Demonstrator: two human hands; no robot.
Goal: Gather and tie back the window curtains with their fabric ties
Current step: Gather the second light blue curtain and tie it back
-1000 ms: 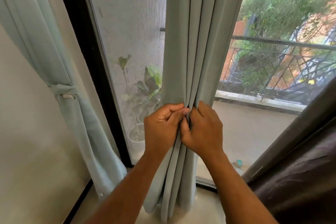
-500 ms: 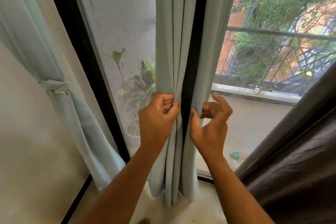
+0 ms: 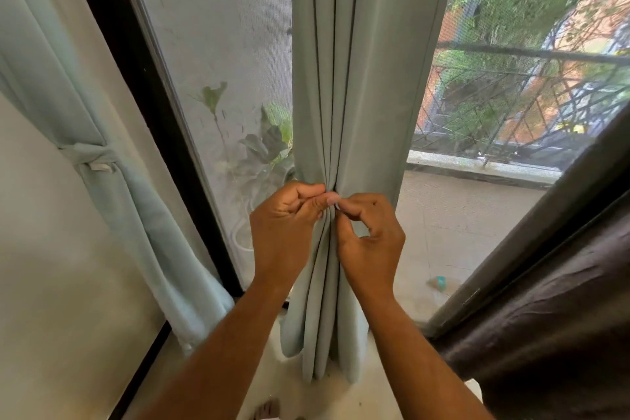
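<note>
Curtains: two pale, middle curtain point(image 3: 344, 85) pinched by left hand point(image 3: 284, 232), right hand point(image 3: 370, 242); tied curtain point(image 3: 102, 133) left.

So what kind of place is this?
Probably a room in a home, at a balcony door: a tied curtain on the wall, a hanging curtain pinched by both hands, and a railing with potted plants outside.

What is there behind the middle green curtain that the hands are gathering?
Behind the middle curtain are the window screen, potted plants and a balcony railing. What lies directly behind its folds is covered.
</note>
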